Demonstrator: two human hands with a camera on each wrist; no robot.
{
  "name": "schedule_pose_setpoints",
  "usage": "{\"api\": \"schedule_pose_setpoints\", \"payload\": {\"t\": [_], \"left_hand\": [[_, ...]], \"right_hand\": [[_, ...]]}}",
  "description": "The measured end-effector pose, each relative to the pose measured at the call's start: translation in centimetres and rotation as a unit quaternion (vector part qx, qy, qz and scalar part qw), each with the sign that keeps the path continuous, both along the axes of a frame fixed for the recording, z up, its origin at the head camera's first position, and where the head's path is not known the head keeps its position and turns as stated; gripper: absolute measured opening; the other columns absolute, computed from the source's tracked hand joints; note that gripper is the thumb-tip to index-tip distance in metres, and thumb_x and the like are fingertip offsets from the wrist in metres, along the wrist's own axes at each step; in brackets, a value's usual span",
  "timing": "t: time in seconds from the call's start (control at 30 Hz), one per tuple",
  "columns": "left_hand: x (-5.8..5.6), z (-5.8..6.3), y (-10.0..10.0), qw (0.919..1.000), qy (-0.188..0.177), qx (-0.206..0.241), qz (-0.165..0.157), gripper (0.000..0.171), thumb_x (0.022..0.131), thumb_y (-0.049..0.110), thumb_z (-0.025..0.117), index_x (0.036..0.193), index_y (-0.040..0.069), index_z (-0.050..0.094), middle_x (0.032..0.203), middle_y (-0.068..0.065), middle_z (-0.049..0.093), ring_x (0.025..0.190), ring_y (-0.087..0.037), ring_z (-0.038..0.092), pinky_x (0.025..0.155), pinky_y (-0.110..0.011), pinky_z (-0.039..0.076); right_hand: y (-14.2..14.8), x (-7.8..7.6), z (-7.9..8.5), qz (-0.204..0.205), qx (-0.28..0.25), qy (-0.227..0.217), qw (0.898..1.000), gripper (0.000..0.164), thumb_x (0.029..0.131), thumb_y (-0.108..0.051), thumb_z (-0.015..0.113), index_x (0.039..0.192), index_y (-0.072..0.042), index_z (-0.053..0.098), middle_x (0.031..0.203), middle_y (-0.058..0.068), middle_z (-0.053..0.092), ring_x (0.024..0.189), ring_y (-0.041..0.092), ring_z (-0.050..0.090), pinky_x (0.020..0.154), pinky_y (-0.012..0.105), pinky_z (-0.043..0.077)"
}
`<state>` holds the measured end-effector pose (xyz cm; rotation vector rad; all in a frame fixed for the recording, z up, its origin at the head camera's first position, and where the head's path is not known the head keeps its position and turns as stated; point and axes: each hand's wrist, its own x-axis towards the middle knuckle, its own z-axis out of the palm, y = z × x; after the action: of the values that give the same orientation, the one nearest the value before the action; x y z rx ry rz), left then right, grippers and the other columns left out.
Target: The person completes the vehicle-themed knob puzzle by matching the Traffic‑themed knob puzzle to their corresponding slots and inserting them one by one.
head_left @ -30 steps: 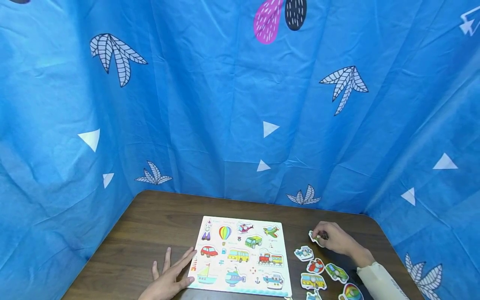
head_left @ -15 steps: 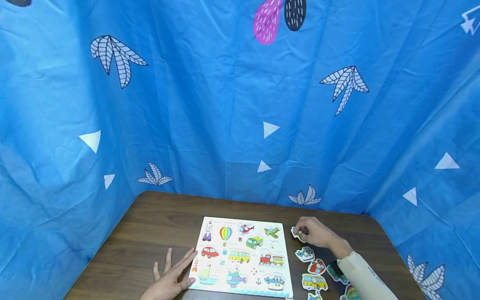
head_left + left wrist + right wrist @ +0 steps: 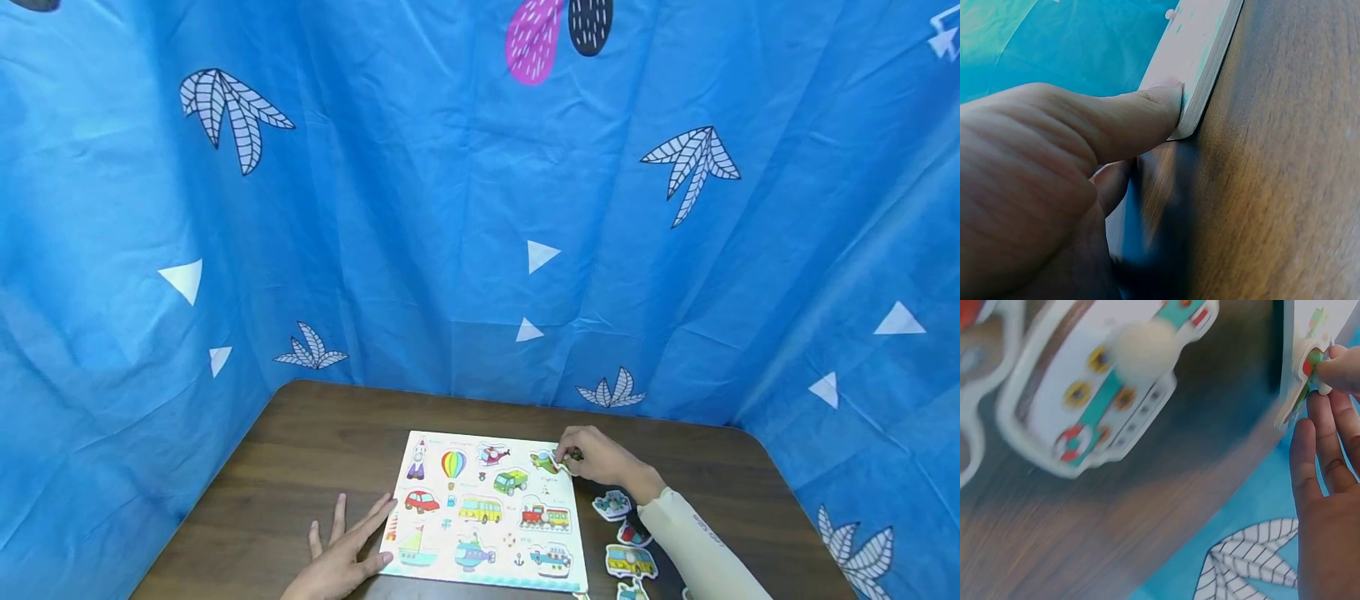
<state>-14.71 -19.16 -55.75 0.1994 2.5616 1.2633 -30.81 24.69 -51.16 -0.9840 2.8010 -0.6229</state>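
My right hand (image 3: 596,457) pinches a small plane puzzle piece (image 3: 1312,361) between thumb and fingertips. The piece is at the upper right edge of the white puzzle board (image 3: 498,573), beside the board's plane picture (image 3: 543,461); the fingers partly cover it. My left hand (image 3: 341,557) rests at the board's lower left edge with fingers spread. In the left wrist view its thumb (image 3: 1141,115) lies on the board's corner. The board shows printed vehicles, including a balloon, a bus, a train and a sailboat.
Right of the board lie loose knobbed pieces: a ship (image 3: 612,505), a yellow bus (image 3: 630,562), a red piece (image 3: 633,533) partly under the forearm, and another piece (image 3: 632,592) at the frame's bottom. A blue patterned curtain (image 3: 420,250) stands behind the brown table (image 3: 255,483).
My right hand has moved left with the plane piece, from the table right of the board to the board's upper right edge. The left hand has stayed in place.
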Motion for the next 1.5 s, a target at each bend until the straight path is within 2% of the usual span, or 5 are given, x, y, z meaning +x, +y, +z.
{"api": "schedule_pose_setpoints", "payload": {"t": [0.13, 0.33, 0.73, 1.27, 1.5], "left_hand": [[-0.1, 0.1, 0.2, 0.9999, 0.011, -0.003, -0.001, 0.075, 0.090, 0.029, 0.072, 0.156, 0.023, 0.038, 0.166, -0.011, 0.024, 0.144, -0.051, -0.031, 0.094, -0.071, -0.037], [0.0, 0.1, 0.1, 1.0000, 0.008, -0.002, -0.006, 0.074, 0.091, 0.028, 0.071, 0.157, 0.022, 0.036, 0.166, -0.011, 0.022, 0.144, -0.050, -0.033, 0.093, -0.069, -0.039], [-0.1, -0.1, 0.0, 0.9999, -0.003, 0.015, -0.008, 0.075, 0.090, 0.028, 0.071, 0.156, 0.019, 0.037, 0.166, -0.014, 0.020, 0.142, -0.053, -0.034, 0.092, -0.071, -0.038], [0.0, 0.0, 0.0, 0.9997, -0.011, 0.021, -0.003, 0.075, 0.090, 0.033, 0.071, 0.156, 0.019, 0.038, 0.165, -0.013, 0.021, 0.141, -0.054, -0.034, 0.092, -0.073, -0.036], [0.1, 0.1, 0.0, 0.9998, -0.005, 0.017, -0.005, 0.075, 0.090, 0.035, 0.070, 0.156, 0.019, 0.038, 0.165, -0.014, 0.022, 0.142, -0.054, -0.033, 0.093, -0.073, -0.036]], "right_hand": [[-1.0, 0.0, 0.1, 0.009, -0.002, -0.001, 1.000, 0.020, 0.088, 0.001, 0.069, 0.093, -0.017, 0.077, 0.095, -0.008, 0.067, 0.087, 0.007, 0.059, 0.077, 0.027, 0.055], [-2.2, -0.1, -0.1, 0.020, 0.006, 0.000, 1.000, 0.019, 0.089, -0.001, 0.069, 0.095, -0.016, 0.077, 0.096, -0.009, 0.067, 0.091, 0.006, 0.061, 0.081, 0.029, 0.056], [-3.0, -0.4, -0.9, 0.043, -0.007, 0.002, 0.999, 0.020, 0.092, 0.000, 0.067, 0.096, -0.016, 0.077, 0.099, -0.006, 0.068, 0.092, 0.009, 0.064, 0.080, 0.027, 0.057], [-3.0, -0.3, -1.6, 0.031, 0.021, 0.034, 0.999, 0.020, 0.094, -0.004, 0.066, 0.097, -0.021, 0.075, 0.102, -0.010, 0.067, 0.096, 0.009, 0.062, 0.084, 0.033, 0.056], [-2.3, 0.3, -1.2, 0.024, 0.001, 0.032, 0.999, 0.027, 0.093, -0.001, 0.066, 0.113, -0.018, 0.073, 0.110, -0.008, 0.067, 0.102, 0.010, 0.062, 0.090, 0.036, 0.056]]}}
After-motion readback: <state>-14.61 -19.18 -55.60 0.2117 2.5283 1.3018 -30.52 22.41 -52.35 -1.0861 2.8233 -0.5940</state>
